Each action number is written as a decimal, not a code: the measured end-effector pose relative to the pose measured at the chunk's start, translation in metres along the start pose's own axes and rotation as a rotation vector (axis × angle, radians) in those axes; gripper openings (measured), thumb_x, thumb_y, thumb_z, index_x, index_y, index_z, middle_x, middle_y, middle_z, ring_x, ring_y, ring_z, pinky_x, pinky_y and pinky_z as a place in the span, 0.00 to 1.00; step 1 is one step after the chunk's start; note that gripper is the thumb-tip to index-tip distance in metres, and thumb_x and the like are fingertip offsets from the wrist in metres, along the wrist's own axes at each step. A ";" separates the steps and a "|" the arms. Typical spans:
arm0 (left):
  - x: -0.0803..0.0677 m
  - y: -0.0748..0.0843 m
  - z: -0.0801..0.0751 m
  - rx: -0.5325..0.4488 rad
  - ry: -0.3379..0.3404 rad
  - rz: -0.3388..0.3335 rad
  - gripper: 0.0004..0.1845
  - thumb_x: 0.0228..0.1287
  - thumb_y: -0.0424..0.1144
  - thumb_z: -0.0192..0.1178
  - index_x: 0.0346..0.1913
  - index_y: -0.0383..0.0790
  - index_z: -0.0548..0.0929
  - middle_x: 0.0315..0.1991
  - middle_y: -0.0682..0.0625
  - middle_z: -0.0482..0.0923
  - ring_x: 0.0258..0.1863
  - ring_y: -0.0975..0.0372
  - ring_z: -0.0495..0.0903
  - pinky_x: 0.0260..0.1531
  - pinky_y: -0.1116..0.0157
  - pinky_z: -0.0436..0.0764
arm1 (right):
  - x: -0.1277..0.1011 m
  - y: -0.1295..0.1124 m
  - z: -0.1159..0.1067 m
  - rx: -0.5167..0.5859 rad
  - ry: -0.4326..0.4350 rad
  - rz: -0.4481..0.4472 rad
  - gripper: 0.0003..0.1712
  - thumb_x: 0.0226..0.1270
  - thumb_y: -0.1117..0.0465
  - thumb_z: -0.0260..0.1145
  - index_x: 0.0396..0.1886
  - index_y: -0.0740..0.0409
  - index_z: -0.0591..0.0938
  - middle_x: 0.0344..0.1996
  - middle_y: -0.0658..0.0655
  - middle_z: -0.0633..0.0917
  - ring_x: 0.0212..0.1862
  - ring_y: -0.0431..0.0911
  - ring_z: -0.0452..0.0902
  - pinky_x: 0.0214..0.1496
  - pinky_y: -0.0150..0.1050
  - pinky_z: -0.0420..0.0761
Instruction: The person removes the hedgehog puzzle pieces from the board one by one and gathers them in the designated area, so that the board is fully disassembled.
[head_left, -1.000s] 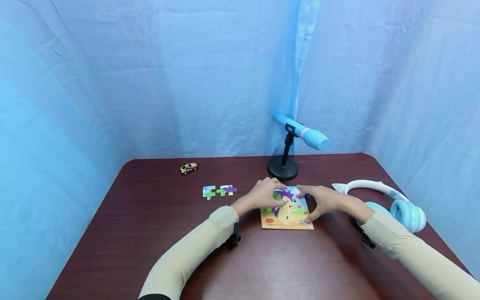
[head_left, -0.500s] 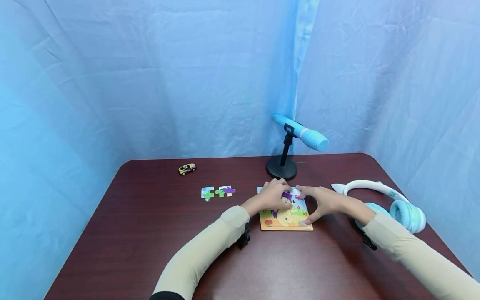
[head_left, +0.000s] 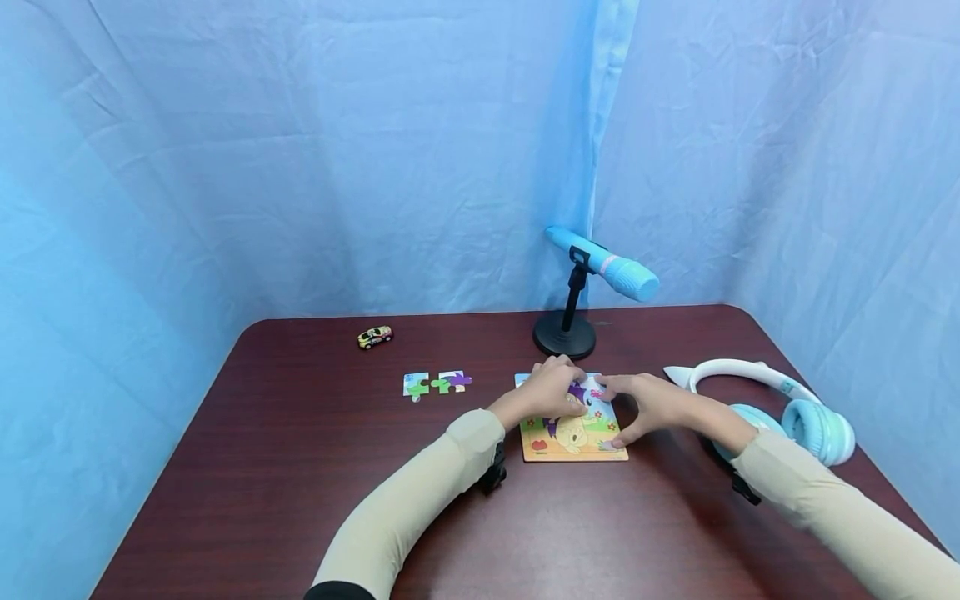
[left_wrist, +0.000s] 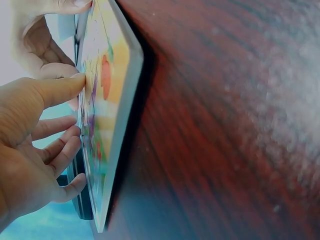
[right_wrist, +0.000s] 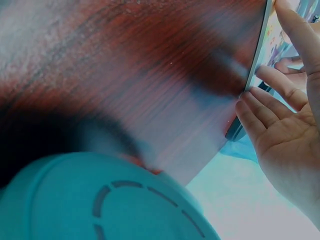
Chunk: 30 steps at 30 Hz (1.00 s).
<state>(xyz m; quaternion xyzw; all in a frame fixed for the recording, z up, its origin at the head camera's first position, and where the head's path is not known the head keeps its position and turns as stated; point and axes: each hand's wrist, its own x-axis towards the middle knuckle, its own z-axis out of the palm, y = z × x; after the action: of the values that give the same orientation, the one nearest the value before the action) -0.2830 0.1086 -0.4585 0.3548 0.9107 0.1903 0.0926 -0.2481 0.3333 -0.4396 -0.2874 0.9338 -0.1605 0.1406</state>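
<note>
A square jigsaw puzzle (head_left: 573, 446) with a purple-haired cartoon animal lies flat on the dark table. My left hand (head_left: 546, 392) is over its left and middle part and hides some of the picture. In the left wrist view, the left thumb and fingertips rest on the puzzle's face (left_wrist: 114, 92), fingers spread and slightly bent. At the right side, my right hand (head_left: 654, 406) has its thumb near the lower right corner and its fingers near the upper right. The right wrist view shows those fingers (right_wrist: 272, 107) fairly straight, tips right at the board's edge.
Two loose puzzle pieces, one blue and green (head_left: 416, 385) and one green and purple (head_left: 453, 382), lie left of the puzzle. A toy car (head_left: 375, 337) stands behind them. A blue microphone (head_left: 611, 268) on a black stand (head_left: 564, 337) is behind the puzzle; cat-ear headphones (head_left: 817, 432) lie right.
My left hand has shifted a little to the right across the puzzle since one second ago, covering more of the picture's middle. The right hand stays almost where it was.
</note>
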 end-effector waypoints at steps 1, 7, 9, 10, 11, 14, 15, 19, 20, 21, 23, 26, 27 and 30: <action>0.001 0.000 0.000 -0.006 -0.002 0.002 0.29 0.67 0.52 0.68 0.68 0.46 0.79 0.64 0.49 0.75 0.61 0.59 0.70 0.53 0.64 0.68 | 0.000 0.000 0.000 0.003 0.000 0.001 0.41 0.47 0.40 0.83 0.56 0.60 0.84 0.70 0.68 0.74 0.68 0.63 0.73 0.66 0.62 0.74; 0.002 -0.003 0.001 -0.054 -0.021 0.004 0.31 0.66 0.51 0.68 0.70 0.45 0.77 0.59 0.50 0.76 0.53 0.62 0.68 0.48 0.66 0.63 | 0.000 0.000 0.002 0.013 -0.001 0.003 0.45 0.48 0.40 0.82 0.60 0.63 0.82 0.68 0.66 0.77 0.67 0.61 0.74 0.65 0.61 0.75; 0.002 -0.004 0.001 -0.066 -0.031 0.000 0.32 0.66 0.51 0.68 0.70 0.44 0.76 0.59 0.50 0.76 0.52 0.62 0.67 0.48 0.66 0.63 | 0.001 0.000 0.002 0.012 -0.002 0.006 0.48 0.47 0.40 0.83 0.63 0.65 0.80 0.66 0.65 0.79 0.66 0.60 0.75 0.65 0.61 0.75; 0.002 -0.004 0.000 -0.071 -0.035 -0.002 0.32 0.66 0.51 0.68 0.71 0.44 0.76 0.59 0.50 0.76 0.52 0.63 0.66 0.48 0.66 0.63 | 0.001 0.000 0.002 0.012 -0.004 0.009 0.50 0.47 0.40 0.83 0.64 0.66 0.79 0.65 0.65 0.80 0.66 0.60 0.75 0.65 0.61 0.75; 0.002 -0.004 0.000 -0.074 -0.040 -0.003 0.32 0.66 0.51 0.68 0.71 0.44 0.76 0.59 0.50 0.76 0.51 0.63 0.66 0.48 0.66 0.62 | 0.001 -0.001 0.002 0.013 -0.004 0.013 0.51 0.47 0.40 0.83 0.65 0.67 0.78 0.63 0.64 0.81 0.65 0.60 0.76 0.65 0.60 0.75; 0.001 -0.004 -0.001 -0.085 -0.050 -0.003 0.33 0.66 0.51 0.69 0.71 0.44 0.76 0.59 0.50 0.76 0.51 0.63 0.66 0.47 0.67 0.62 | 0.001 -0.001 0.003 0.015 -0.006 0.022 0.47 0.47 0.41 0.83 0.61 0.65 0.80 0.65 0.66 0.80 0.64 0.59 0.76 0.64 0.60 0.76; 0.001 -0.004 -0.001 -0.090 -0.051 -0.002 0.33 0.66 0.51 0.69 0.71 0.44 0.76 0.58 0.50 0.76 0.51 0.63 0.65 0.47 0.67 0.62 | 0.001 -0.002 0.003 0.015 -0.005 0.024 0.45 0.47 0.41 0.83 0.60 0.63 0.81 0.66 0.66 0.79 0.64 0.59 0.76 0.64 0.59 0.76; 0.001 -0.004 -0.001 -0.099 -0.055 0.001 0.31 0.66 0.50 0.69 0.70 0.45 0.77 0.57 0.49 0.76 0.49 0.63 0.64 0.46 0.67 0.60 | -0.002 -0.004 0.002 0.016 0.001 0.015 0.39 0.47 0.41 0.83 0.54 0.60 0.84 0.69 0.69 0.75 0.64 0.59 0.76 0.63 0.58 0.77; 0.001 -0.003 -0.001 -0.096 -0.055 0.005 0.30 0.66 0.50 0.68 0.70 0.45 0.77 0.57 0.49 0.76 0.49 0.63 0.64 0.46 0.66 0.60 | -0.002 -0.005 0.002 0.013 0.005 0.011 0.41 0.47 0.41 0.83 0.55 0.61 0.83 0.68 0.68 0.76 0.64 0.59 0.77 0.63 0.58 0.78; 0.001 -0.002 -0.001 -0.090 -0.055 0.008 0.30 0.67 0.49 0.68 0.69 0.45 0.78 0.57 0.49 0.76 0.49 0.62 0.64 0.45 0.66 0.60 | -0.002 -0.005 0.002 0.011 0.008 0.007 0.43 0.47 0.41 0.83 0.58 0.63 0.82 0.66 0.67 0.78 0.63 0.58 0.77 0.62 0.57 0.78; 0.001 -0.001 -0.001 -0.066 -0.053 0.010 0.28 0.67 0.50 0.67 0.68 0.46 0.79 0.59 0.48 0.74 0.51 0.62 0.65 0.46 0.66 0.59 | -0.002 -0.005 0.001 0.008 0.009 0.007 0.47 0.47 0.41 0.83 0.61 0.65 0.81 0.62 0.65 0.82 0.62 0.57 0.78 0.61 0.56 0.79; 0.002 0.002 -0.002 -0.025 -0.046 0.007 0.29 0.68 0.50 0.67 0.69 0.45 0.78 0.63 0.47 0.73 0.55 0.60 0.66 0.46 0.65 0.60 | 0.000 -0.003 0.000 -0.001 0.007 0.009 0.52 0.46 0.40 0.83 0.65 0.68 0.77 0.58 0.61 0.85 0.59 0.54 0.79 0.60 0.55 0.80; 0.002 0.003 -0.003 -0.017 -0.047 0.002 0.29 0.68 0.51 0.67 0.69 0.45 0.78 0.64 0.47 0.72 0.57 0.59 0.66 0.47 0.65 0.60 | 0.000 -0.003 0.000 -0.002 0.004 0.013 0.54 0.46 0.40 0.83 0.66 0.69 0.76 0.56 0.60 0.86 0.59 0.53 0.79 0.60 0.55 0.80; 0.002 0.004 -0.005 0.002 -0.046 -0.003 0.30 0.68 0.50 0.67 0.70 0.44 0.77 0.64 0.48 0.74 0.58 0.59 0.68 0.48 0.64 0.62 | 0.002 -0.001 0.000 -0.003 -0.001 0.017 0.54 0.46 0.40 0.83 0.66 0.68 0.76 0.57 0.61 0.85 0.58 0.52 0.79 0.59 0.54 0.81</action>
<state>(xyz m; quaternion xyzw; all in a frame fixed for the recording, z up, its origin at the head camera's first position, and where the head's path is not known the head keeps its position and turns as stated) -0.2835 0.1112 -0.4521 0.3578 0.9090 0.1811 0.1136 -0.2491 0.3312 -0.4399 -0.2799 0.9363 -0.1581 0.1418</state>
